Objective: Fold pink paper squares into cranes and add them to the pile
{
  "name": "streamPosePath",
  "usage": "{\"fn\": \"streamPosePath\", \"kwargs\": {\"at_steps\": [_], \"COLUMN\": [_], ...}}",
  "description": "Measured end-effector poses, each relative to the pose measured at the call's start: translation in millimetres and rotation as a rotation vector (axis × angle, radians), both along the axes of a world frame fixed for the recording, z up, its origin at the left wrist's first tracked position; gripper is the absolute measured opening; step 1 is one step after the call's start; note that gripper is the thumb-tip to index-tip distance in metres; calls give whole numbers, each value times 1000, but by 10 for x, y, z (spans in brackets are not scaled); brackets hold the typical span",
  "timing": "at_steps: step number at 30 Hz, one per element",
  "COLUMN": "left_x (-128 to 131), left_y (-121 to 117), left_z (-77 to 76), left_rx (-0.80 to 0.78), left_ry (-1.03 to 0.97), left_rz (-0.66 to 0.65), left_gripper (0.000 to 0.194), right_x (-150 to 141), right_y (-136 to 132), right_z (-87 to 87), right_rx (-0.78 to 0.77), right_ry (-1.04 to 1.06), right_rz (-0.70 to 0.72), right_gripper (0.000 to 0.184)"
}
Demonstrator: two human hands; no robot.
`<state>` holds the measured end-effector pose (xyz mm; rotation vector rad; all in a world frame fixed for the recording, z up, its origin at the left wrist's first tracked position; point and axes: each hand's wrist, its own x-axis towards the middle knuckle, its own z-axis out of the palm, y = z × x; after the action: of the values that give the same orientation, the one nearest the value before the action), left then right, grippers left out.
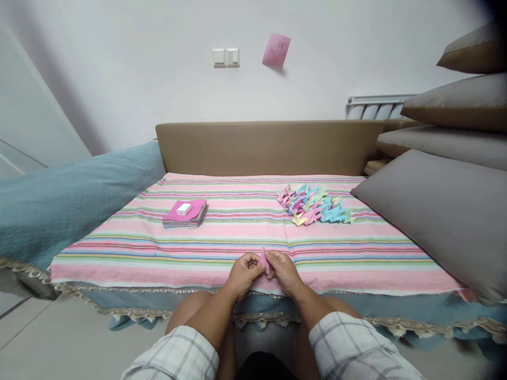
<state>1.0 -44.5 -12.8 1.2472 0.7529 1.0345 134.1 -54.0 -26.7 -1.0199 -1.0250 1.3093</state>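
Note:
Between my two hands is a small piece of folded pink paper (263, 259), pointed at the top. My left hand (244, 273) pinches its left side with thumb and fingers. On its other side, my right hand (283, 270) grips the paper with closed fingers. Both hands are just over the front edge of the striped cloth (222, 243). Further back to the right lies a pile of folded paper cranes (312, 205) in pink, blue, yellow and purple. A stack of square coloured paper (186, 217) sits at the left, with a small white block (184, 209) on top.
A brown backrest (261, 148) runs along the far side. Grey cushions (435, 211) are piled at the right, and a blue-covered armrest (79, 184) is at the left. On the wall are white switches (225, 57) and a pink note (276, 50).

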Motion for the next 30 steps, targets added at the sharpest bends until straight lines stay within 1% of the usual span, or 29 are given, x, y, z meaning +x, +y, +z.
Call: {"fn": "streamPosePath", "kwargs": {"at_steps": [4,6,9,13,17,19,21,23,26,28,30], "left_x": [14,19,17,9,16,23,27,27,21,14,4], "left_y": [-4,-7,-8,-5,-15,-18,-11,1,11,6,-4], "left_z": [-2,2,5,2,7,14,19,20,23,28,33], "left_rx": [3,5,4,-20,-28,-24,-21,-15,7,26,39], "left_ry": [-17,-36,-41,-6,13,6,2,9,27,35,29], "left_rz": [-45,-74,-77,-50,-19,-12,39,123,195,192,155], "left_gripper": [32,32,31,32,33,33,34,34,34,33,31], "right_x": [3,2,-2,-4,4,9,11,5,-10,-15,-14], "right_y": [-2,-7,-18,-32,-32,-31,-36,-50,-73,-77,-68], "right_z": [-22,-20,1,28,21,17,24,44,75,82,78], "right_rx": [5,15,20,5,-5,3,17,36,65,67,60], "right_ry": [-50,-60,-73,-107,-134,-115,-64,-24,-23,-18,0], "right_rz": [-40,-39,-33,-30,-60,-47,-4,45,74,69,67], "right_gripper": [46,46,47,48,49,49,47,43,41,40,38]}}
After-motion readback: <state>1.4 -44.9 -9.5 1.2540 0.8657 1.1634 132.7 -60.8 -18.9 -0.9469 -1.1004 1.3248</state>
